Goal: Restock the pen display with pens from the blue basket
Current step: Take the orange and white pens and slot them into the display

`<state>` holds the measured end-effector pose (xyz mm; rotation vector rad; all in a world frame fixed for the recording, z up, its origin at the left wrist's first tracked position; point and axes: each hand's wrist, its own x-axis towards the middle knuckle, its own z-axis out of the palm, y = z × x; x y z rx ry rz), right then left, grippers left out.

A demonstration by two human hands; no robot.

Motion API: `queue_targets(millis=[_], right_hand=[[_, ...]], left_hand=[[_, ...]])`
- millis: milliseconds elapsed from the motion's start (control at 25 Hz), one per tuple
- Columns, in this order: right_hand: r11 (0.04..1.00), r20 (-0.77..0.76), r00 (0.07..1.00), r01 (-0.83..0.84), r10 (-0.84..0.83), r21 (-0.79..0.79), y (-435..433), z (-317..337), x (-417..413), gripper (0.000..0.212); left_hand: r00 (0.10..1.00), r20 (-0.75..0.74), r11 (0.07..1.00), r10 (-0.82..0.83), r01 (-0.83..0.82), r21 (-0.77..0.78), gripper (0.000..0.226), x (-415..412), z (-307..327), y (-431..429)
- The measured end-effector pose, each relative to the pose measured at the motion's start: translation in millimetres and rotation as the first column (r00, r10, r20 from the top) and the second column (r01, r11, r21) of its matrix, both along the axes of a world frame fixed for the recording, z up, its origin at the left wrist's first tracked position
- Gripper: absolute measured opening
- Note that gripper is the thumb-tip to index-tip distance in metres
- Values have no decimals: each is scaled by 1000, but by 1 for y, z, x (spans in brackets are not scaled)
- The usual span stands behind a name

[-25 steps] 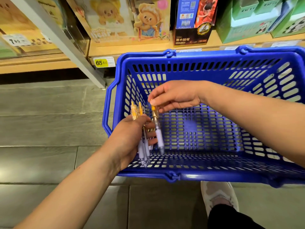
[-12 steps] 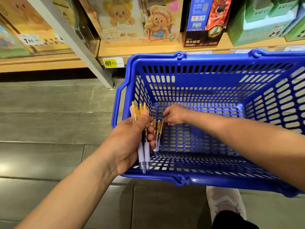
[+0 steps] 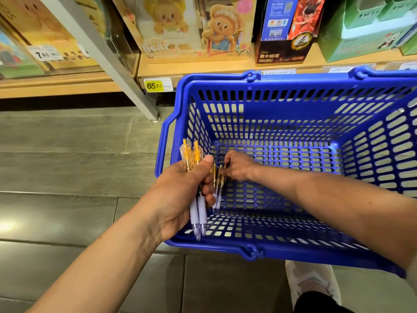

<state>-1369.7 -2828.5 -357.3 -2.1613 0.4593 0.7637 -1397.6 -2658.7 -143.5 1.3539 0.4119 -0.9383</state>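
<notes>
Pens (image 3: 198,210): left hand (image 3: 178,190) grips two; right hand (image 3: 239,166) pinches two in basket (image 3: 293,79).

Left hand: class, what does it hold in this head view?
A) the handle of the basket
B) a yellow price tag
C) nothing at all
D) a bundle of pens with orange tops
D: the left hand grips several pens with orange tops and pale grips, tips pointing down, above the near left corner of the blue basket.
</notes>
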Motion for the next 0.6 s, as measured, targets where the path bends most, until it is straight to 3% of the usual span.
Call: queue_targets(millis=[80, 240, 440, 520, 600], right_hand=[[986, -16, 997, 74, -72, 148, -8, 8, 0, 20], [944, 90, 995, -68, 41, 322, -40, 50, 8, 17], [729, -39, 998, -13, 54, 684, -71, 119, 14, 42], [632, -47, 998, 11, 40, 775, -65, 130, 14, 27], [601, -21, 1000, 12, 7, 799, -51, 134, 14, 14]], left_hand=[[1000, 5, 1000, -13, 13, 23, 11, 0, -3, -3], [1000, -6, 999, 17, -17, 49, 9, 2, -9, -14], [993, 116, 987, -34, 15, 163, 14, 0, -19, -20], [992, 113, 986, -48, 29, 164, 19, -1, -20, -23], [999, 37, 993, -10, 5, 119, 22, -1, -19, -25]])
